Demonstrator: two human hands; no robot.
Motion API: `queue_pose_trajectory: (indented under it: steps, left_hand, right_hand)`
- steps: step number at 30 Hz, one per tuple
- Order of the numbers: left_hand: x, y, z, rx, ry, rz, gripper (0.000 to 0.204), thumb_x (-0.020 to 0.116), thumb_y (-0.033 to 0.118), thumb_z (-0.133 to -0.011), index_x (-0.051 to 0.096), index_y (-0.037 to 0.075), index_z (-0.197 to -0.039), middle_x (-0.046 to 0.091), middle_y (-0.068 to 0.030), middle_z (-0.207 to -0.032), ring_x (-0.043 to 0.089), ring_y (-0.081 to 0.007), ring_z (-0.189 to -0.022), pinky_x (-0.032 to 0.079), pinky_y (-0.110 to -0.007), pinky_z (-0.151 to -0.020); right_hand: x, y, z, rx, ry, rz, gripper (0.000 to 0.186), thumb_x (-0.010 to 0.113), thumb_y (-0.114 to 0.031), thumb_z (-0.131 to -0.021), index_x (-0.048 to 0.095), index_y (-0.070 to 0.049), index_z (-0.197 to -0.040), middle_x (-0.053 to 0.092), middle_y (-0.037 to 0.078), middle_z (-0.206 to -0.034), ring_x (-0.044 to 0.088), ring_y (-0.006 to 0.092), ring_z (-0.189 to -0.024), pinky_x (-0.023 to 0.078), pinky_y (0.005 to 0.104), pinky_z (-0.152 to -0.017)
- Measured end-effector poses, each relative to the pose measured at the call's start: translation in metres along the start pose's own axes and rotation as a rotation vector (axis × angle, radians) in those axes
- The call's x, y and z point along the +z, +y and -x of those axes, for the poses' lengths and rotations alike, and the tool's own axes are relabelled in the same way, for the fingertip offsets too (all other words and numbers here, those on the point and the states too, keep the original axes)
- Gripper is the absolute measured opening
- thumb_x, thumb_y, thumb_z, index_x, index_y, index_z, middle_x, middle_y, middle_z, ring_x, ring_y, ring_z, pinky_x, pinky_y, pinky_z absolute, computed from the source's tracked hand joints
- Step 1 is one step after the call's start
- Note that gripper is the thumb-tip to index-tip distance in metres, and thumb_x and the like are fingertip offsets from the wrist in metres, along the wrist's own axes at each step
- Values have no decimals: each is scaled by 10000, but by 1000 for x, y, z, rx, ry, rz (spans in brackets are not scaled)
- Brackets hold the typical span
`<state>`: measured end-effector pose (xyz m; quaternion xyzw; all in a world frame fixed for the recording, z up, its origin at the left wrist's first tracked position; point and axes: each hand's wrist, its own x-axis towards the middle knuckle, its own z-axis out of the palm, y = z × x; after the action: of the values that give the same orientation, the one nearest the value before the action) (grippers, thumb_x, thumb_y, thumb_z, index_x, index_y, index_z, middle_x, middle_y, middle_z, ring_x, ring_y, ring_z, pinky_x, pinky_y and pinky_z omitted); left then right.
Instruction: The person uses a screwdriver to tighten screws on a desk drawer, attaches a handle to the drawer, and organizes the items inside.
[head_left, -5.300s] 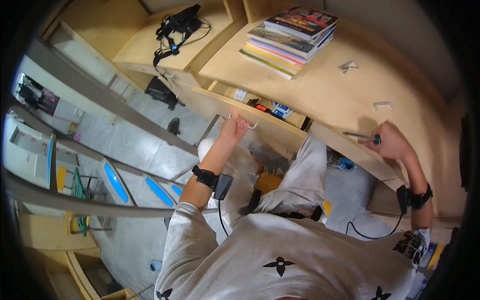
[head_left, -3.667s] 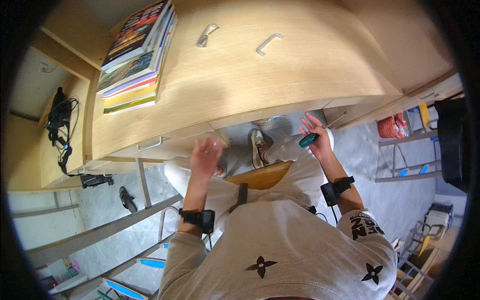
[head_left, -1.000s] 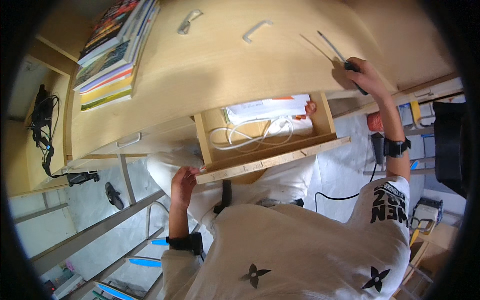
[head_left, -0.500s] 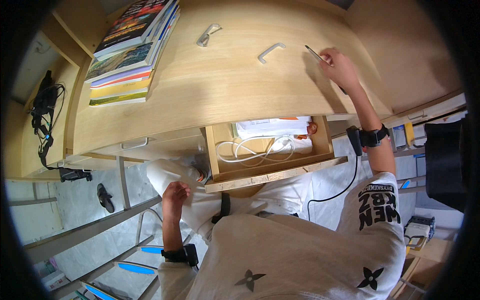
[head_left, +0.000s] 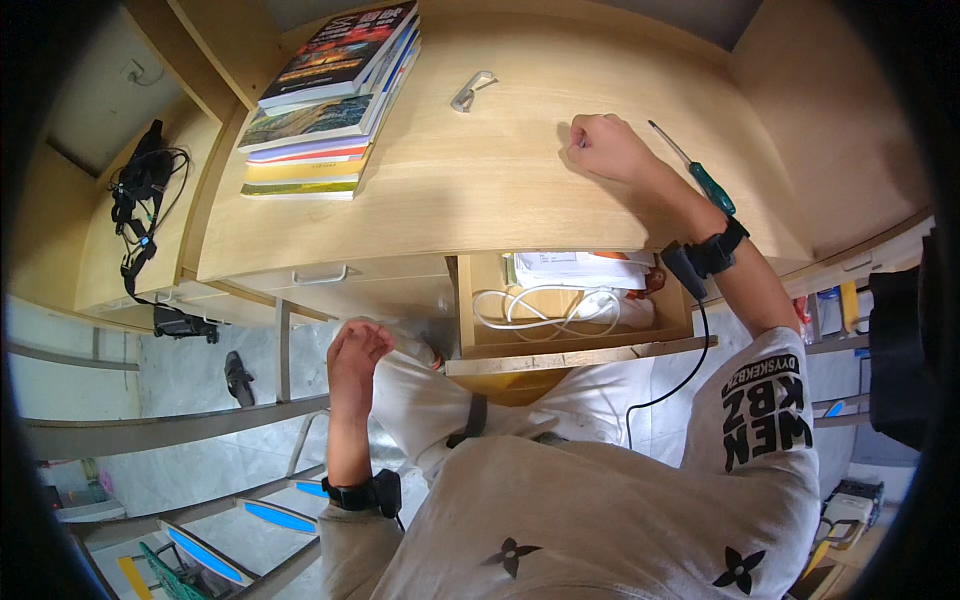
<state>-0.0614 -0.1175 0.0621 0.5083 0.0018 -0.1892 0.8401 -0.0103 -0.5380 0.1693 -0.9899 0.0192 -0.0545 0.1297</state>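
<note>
My right hand [head_left: 612, 148] rests on the wooden desktop [head_left: 470, 190] with its fingers closed. It covers the spot where a bent grey drawer handle lay, and what is inside the fingers is hidden. Beside my right wrist lies a screwdriver [head_left: 708, 186] with a green grip, its shaft pointing away from me. Another grey pull handle [head_left: 472, 90], with a thin piece against it, lies farther left. My left hand [head_left: 358, 345] hovers over my lap, left of the pulled-out drawer [head_left: 580, 352]. Its fingers are loosely bent and nothing shows in them.
The drawer holds a white cable [head_left: 530, 310] and papers [head_left: 575, 270]. A stack of books [head_left: 320, 130] stands at the desk's left. Black straps and cables [head_left: 145, 200] hang over the left shelf edge. A black cord [head_left: 680, 375] runs from my right wrist band.
My right hand has let go of the screwdriver, which now lies on the desk. The hand has moved left and closed over the nearer handle's place. The whole view has shifted.
</note>
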Motion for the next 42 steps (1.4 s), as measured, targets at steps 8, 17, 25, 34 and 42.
queue_pose_trajectory:
  steps: [8,17,25,34,42]
  left_hand:
    - [107,17,-15,-64,-347,-18,240,534,167,-934,570,-35,-1058,639,-149,-953,636,-219,-857,530,-337,-773]
    - [91,0,-22,-8,-415,151,202,530,86,-926,556,-62,-1061,641,-137,-935,653,-221,-826,560,-355,-775]
    - [67,18,-32,-27,-254,86,159,539,72,-911,569,-48,-1011,645,-154,-912,667,-238,-830,575,-346,-729]
    - [43,20,-28,-60,-140,30,153,576,143,-903,574,8,-977,675,-158,-886,674,-190,-693,487,-226,-510]
    - [39,18,-31,-49,-131,-4,184,578,158,-903,573,-9,-980,658,-145,-888,664,-199,-737,529,-267,-594]
  right_hand:
    - [-6,-122,89,-944,223,-122,167,596,-56,-673,520,-51,-823,508,74,-740,539,239,-627,472,353,-529]
    - [-4,-150,78,-976,-103,-206,197,569,-189,-861,533,-21,-957,579,126,-780,590,297,-693,474,393,-573]
    - [-14,-84,-68,-408,26,-337,123,546,-63,-862,614,-10,-949,629,94,-808,555,128,-689,464,276,-640]
    - [29,-44,-133,-463,146,-177,195,507,19,-784,623,-2,-938,601,116,-981,576,281,-926,467,351,-801]
    - [33,-50,-149,-578,91,-58,201,499,-39,-779,644,-25,-917,598,120,-925,546,300,-934,441,389,-839]
